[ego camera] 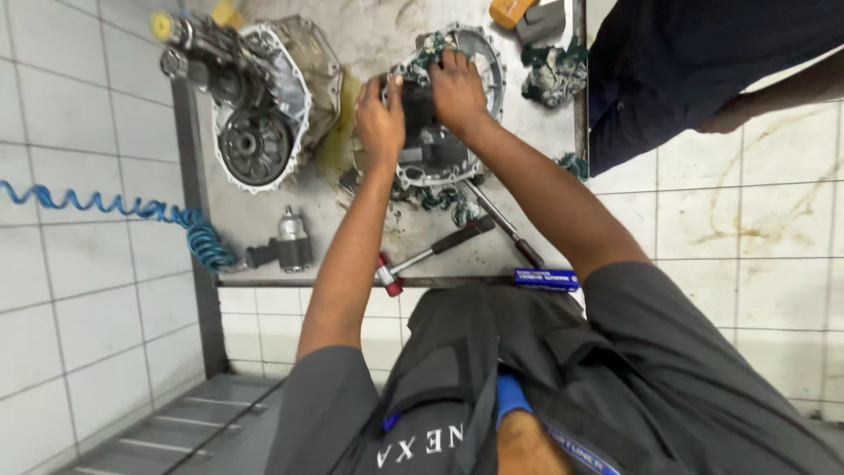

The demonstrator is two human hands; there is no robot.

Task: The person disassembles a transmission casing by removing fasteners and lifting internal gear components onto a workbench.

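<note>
My left hand (380, 119) and my right hand (457, 86) both grip a metal gearbox housing (440, 154) that lies on a steel workbench (369, 35). The left hand holds its left side, fingers on the dark inner part. The right hand rests over the top of the housing near a dirty green rag (426, 48). To the left of the housing lies a second, larger gearbox half (259, 97) with gears and shafts showing.
An air impact wrench (283, 246) with a blue coiled hose (132, 211) lies at the bench's front left. A ratchet handle (435, 251), a long bar (505, 224) and a small blue box (545, 279) lie near the front edge. Another person (686, 70) stands at the right. More rags (549, 75) lie by them.
</note>
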